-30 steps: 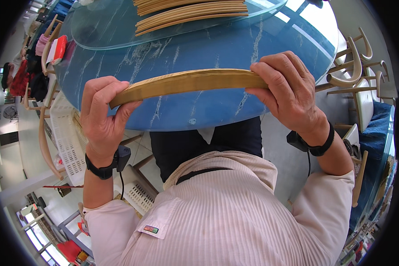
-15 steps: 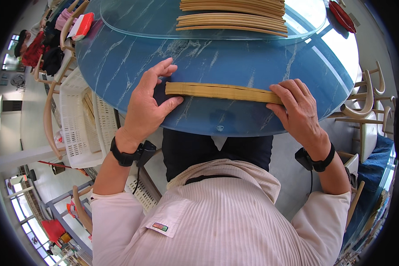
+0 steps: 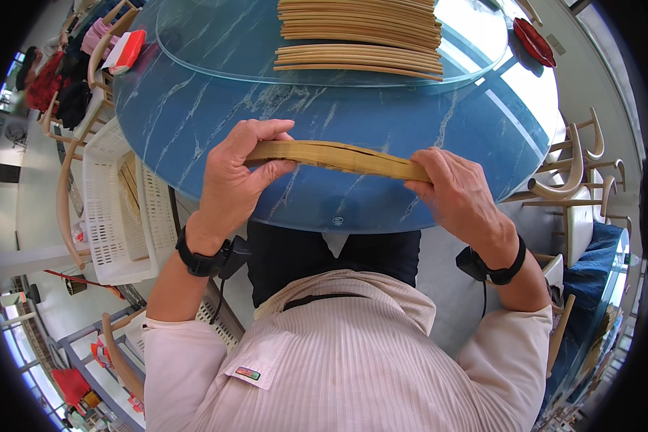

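Observation:
A long, slightly curved tan wooden strip [image 3: 342, 158] lies across in front of me, just above the near edge of the round blue marbled table [image 3: 410, 122]. My left hand [image 3: 237, 176] grips its left end, thumb on top. Its right end sits in my right hand [image 3: 457, 194], fingers curled over it. A crack or seam runs along the strip's middle. Further back, a stack of similar wooden strips [image 3: 360, 36] rests on a round glass turntable [image 3: 216, 43].
A white perforated plastic basket [image 3: 115, 209] stands on a wooden chair at my left. Wooden chairs [image 3: 579, 173] line the right side. A red dish [image 3: 533, 39] sits at the far right, and a red and white box [image 3: 126, 50] at the far left.
The strip has come down from in front of me toward the table's near edge. My left hand has shifted its grip at the strip's left end. The view has tilted forward.

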The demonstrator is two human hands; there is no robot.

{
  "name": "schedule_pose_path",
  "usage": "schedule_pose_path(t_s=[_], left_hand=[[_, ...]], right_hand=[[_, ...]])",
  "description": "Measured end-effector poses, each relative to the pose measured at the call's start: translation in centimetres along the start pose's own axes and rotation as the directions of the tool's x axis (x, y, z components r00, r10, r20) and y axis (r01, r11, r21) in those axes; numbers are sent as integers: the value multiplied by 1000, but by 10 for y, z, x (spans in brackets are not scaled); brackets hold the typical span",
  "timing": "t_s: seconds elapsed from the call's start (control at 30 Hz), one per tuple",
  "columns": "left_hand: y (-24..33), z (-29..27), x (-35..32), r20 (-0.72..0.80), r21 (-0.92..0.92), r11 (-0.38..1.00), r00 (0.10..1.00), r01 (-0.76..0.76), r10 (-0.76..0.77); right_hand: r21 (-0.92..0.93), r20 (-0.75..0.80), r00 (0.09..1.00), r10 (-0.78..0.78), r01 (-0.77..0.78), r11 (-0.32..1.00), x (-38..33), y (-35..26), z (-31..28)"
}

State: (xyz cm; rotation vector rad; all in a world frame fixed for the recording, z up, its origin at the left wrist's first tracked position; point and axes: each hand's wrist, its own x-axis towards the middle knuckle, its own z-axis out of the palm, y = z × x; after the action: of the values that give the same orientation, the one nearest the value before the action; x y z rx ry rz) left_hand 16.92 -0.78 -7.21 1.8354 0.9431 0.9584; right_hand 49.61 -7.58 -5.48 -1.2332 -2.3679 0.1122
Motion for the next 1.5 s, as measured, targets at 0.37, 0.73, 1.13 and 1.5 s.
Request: schedule_pose_path(t_s=[0.37, 0.73, 1.13, 1.5], left_hand=[[13, -18, -7, -286, -111, 988, 956, -103, 67], [13, -29, -32, -205, -65, 996, 978, -58, 44], [55, -4, -12, -90, 24, 966, 962, -258, 259], [177, 93, 80, 21, 256, 640, 666, -724, 745]], right_hand=[[40, -625, 727, 284, -333, 942, 24, 58, -84], [-361, -318, 948, -2, -119, 925, 2, 77, -139], [-708, 155, 971, 184, -21, 706, 14, 59, -197], [-703, 381, 924, 1, 289, 650, 59, -41, -193]])
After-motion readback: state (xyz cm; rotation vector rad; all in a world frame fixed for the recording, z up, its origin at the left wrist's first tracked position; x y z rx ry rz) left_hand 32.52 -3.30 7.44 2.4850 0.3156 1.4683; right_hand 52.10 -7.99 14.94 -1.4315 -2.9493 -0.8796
